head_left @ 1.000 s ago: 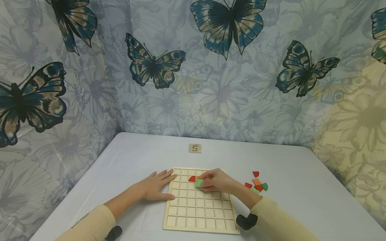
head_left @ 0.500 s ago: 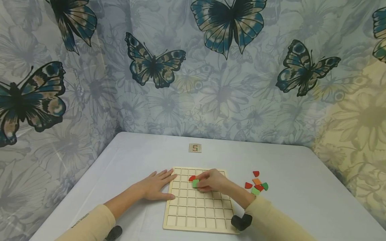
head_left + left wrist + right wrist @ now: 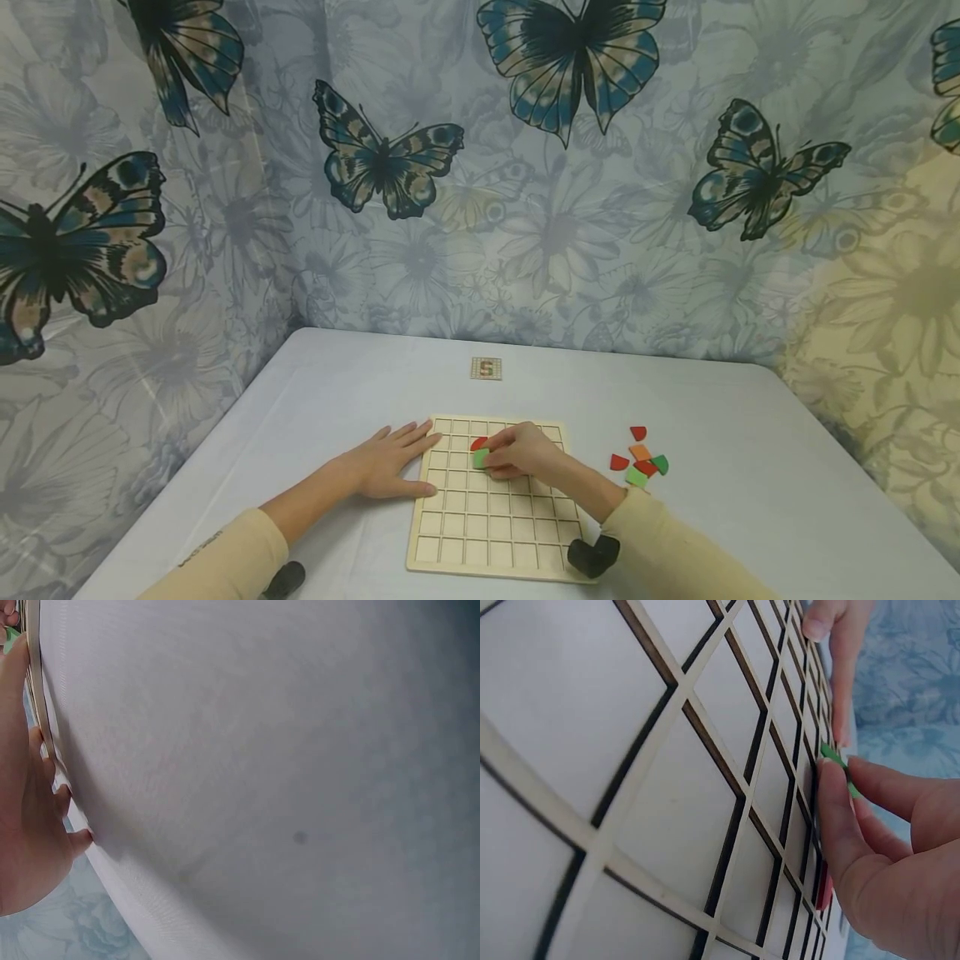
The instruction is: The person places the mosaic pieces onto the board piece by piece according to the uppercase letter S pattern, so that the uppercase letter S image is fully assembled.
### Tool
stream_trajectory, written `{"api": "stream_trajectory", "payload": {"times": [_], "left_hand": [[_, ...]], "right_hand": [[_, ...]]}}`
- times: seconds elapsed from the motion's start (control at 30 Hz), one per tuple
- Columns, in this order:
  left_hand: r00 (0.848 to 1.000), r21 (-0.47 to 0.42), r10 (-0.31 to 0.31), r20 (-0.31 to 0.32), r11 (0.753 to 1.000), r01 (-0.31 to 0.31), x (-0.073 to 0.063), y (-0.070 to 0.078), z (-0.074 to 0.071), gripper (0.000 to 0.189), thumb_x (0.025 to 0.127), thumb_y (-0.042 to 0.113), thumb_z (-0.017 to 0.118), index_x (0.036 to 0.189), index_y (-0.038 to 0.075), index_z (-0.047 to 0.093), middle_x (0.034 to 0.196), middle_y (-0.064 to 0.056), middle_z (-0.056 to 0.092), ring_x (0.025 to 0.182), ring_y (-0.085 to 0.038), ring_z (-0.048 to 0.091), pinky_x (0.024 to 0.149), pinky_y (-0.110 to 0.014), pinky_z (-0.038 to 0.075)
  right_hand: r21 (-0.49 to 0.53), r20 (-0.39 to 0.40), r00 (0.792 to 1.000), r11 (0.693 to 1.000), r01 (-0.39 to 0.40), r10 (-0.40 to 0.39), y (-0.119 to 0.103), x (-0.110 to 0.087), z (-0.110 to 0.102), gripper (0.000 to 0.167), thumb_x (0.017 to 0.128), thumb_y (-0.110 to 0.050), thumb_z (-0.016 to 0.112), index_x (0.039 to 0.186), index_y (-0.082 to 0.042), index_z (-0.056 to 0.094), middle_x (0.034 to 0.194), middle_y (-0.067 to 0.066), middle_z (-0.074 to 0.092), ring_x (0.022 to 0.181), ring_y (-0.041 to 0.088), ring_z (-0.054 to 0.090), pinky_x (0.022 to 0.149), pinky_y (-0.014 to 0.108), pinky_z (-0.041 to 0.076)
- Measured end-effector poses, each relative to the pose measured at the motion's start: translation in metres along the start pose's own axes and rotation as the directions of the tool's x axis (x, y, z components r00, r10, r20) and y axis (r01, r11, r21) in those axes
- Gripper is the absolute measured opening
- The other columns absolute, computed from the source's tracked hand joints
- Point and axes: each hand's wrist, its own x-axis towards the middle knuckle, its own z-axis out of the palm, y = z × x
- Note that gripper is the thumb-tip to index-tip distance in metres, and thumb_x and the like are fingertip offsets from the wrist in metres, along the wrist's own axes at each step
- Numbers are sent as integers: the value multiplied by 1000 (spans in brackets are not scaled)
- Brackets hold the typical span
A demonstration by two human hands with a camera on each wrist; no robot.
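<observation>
Right hand, head view: we see thumb and fingers pinching a green square above the board; the grip is narrow, with nothing else visible in it.
Slip: the square pokes out past the fingertips, so we judge a loosened pinch could drop it askew across a ridge.
Red piece: just beyond the pinch; we think a brush from the square or fingers could nudge it.
Board: a shallow wooden grid beneath the grip; the red piece appears to sit in one cell, those nearer us are bare, and the hand hides others.
Left hand: left of the pinch, fingers straight and spread, holding nothing, touching the board's edge; were it lifted, we reckon the board could slide.
Loose pieces: red, orange and green, right of the grip and well apart from it; a careless reach could scatter them.
Board edge, left wrist view: we see left fingers against it and a green sliver by the other hand; cell contents cannot be made out.
Green square, right wrist view: slanted between thumb and finger; we cannot tell whether it touches a ridge, and that slant might jam it.
Cells: bare below the grip, the red piece showing beside the fingers.
</observation>
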Motion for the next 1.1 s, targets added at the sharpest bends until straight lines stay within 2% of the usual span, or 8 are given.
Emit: {"api": "stream_trajectory", "payload": {"times": [0.5, 0.83, 1.1], "left_hand": [[1000, 12, -2, 0, 1000, 2, 0, 1, 0, 88, 85, 75, 40, 152, 21, 26, 158, -3, 15, 142, -28, 18, 109, -57, 16], [1000, 4, 14, -3, 1000, -14, -1, 0, 0, 87, 86, 73, 41, 152, 19, 26, 158, -3, 15, 142, -29, 18, 109, -58, 16], [1000, 7, 1, 0, 1000, -1, 0, -1, 2, 87, 85, 74, 41, 152, 20, 26, 158, -3, 16, 142, -28, 18, 109, -57, 16]], "right_hand": [[-74, -56, 998, 997, 4, -8, -1, 1, 7, 22, 83, 3, 71, 103, 8, 67, 83, 10, 66, 71, 19, 69, 63, 29, 56], [-100, -59, 997, 994, 38, -45, -1, 0, 8, 17, 82, 4, 71, 98, 7, 67, 84, 11, 64, 69, 19, 68, 63, 30, 56], [-97, -67, 997, 995, 34, -41, -2, 0, 8, 20, 84, 0, 70, 102, 6, 67, 84, 11, 63, 69, 18, 67, 64, 30, 56]]}}
